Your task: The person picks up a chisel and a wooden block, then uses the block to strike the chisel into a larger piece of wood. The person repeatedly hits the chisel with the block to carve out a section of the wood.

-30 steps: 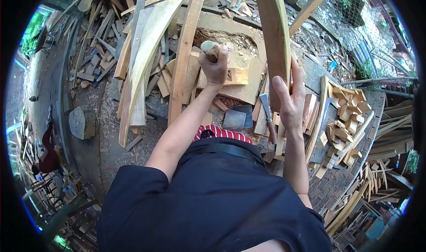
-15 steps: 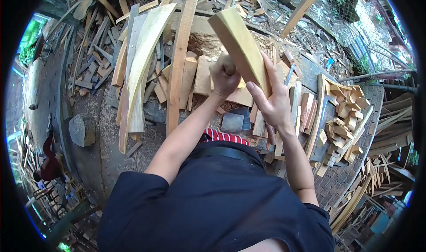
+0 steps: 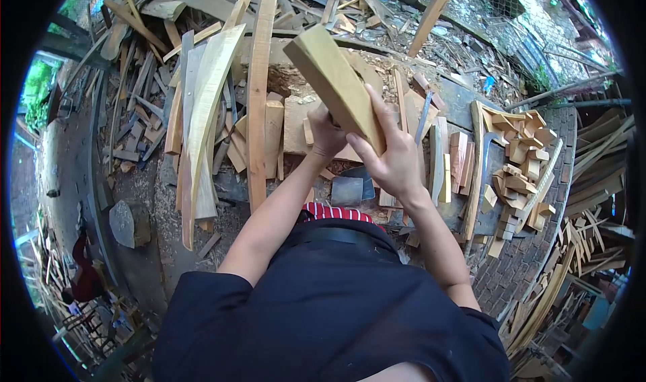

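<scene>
A thick, squared block of yellowish wood [image 3: 336, 86] is tilted up above the workbench, its far end pointing to the upper left. My right hand [image 3: 393, 157] grips its near end, thumb on one side and fingers along the other. Close against the block's left side is my left hand [image 3: 327, 134], curled closed. The block hides part of its fingers, and whatever they hold cannot be made out. Beneath both hands lies a pale wooden block [image 3: 295, 130] on the bench.
Long planks [image 3: 259, 93] and curved boards [image 3: 208, 99] lie to the left. Small cut wood pieces [image 3: 521, 173] are heaped on the right, beside a blue-edged saw blade [image 3: 424, 116]. A grey stone block [image 3: 130, 224] sits at lower left. Someone in dark red [image 3: 86, 271] is far left.
The wooden block has moved a little left and down in view, still in my right hand. My left hand has shifted left and down, and its fist is now more hidden behind the block.
</scene>
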The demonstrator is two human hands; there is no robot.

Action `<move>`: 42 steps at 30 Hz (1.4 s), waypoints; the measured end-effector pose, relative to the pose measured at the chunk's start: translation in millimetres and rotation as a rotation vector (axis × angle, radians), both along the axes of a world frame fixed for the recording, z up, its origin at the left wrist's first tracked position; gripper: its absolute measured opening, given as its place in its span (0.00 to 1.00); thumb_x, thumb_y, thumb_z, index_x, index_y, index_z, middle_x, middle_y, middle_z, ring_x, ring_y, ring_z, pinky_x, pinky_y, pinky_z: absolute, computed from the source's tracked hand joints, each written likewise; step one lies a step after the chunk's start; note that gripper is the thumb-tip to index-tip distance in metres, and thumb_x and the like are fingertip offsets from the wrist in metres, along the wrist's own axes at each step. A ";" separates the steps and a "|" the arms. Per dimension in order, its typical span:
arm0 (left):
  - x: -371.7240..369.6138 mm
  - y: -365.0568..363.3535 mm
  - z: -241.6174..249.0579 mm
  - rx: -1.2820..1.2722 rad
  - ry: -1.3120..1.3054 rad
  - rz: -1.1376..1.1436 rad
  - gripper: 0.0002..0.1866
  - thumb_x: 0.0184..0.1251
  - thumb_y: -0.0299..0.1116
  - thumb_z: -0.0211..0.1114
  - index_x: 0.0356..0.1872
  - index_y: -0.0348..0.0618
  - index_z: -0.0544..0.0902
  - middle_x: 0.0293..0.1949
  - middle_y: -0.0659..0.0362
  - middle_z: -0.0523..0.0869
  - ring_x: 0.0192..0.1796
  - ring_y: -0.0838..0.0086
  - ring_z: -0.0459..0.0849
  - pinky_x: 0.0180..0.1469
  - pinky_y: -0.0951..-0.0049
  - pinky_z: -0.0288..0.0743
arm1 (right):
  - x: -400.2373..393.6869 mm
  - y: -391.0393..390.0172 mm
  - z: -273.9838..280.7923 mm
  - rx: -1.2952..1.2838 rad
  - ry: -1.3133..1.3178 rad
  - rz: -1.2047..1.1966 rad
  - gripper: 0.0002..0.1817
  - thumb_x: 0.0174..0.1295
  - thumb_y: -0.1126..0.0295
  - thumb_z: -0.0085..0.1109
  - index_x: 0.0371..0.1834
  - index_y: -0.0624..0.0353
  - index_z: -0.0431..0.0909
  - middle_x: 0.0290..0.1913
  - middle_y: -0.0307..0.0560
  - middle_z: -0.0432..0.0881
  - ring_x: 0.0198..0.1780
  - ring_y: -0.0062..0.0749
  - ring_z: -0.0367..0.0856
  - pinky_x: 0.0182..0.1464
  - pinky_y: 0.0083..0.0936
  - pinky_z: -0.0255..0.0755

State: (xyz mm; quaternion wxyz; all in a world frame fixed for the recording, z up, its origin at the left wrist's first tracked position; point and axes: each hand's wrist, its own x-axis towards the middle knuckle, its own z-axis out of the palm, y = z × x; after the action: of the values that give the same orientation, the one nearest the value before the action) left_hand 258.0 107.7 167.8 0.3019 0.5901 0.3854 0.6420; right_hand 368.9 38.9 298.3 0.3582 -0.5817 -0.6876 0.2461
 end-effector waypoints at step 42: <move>-31.5 3.5 8.0 -0.015 -0.116 0.138 0.12 0.58 0.28 0.69 0.25 0.39 0.73 0.20 0.60 0.73 0.23 0.76 0.72 0.28 0.74 0.68 | -12.4 -13.3 22.3 0.052 0.545 0.081 0.39 0.61 0.63 0.61 0.75 0.61 0.56 0.61 0.61 0.76 0.60 0.39 0.78 0.61 0.31 0.70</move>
State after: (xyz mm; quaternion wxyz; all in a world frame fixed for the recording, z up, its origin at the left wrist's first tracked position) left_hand 226.6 111.1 175.8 0.2832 0.5216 0.4120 0.6913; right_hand 356.6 25.6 320.6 0.5348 -0.4567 -0.5946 0.3897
